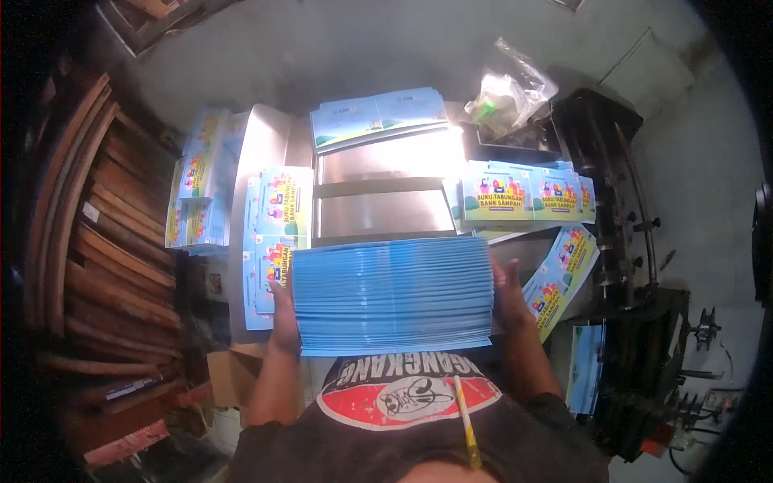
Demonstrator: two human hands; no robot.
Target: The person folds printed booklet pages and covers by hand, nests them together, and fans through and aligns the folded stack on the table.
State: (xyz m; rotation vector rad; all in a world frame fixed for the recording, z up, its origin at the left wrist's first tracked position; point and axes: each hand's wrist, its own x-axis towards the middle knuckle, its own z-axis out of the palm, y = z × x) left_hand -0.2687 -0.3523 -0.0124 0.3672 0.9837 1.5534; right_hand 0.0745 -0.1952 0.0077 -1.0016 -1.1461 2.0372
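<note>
Single head-worn fisheye view, looking steeply down, close over the metal worktable (386,161), edges bending

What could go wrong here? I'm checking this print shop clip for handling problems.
1. The blue stack is thick and pinched only at its ends by the left hand and right hand; the loose sheets could fan out or slip.
2. The metal table is ringed by printed piles, so a wide stack set down might knock them.
</note>
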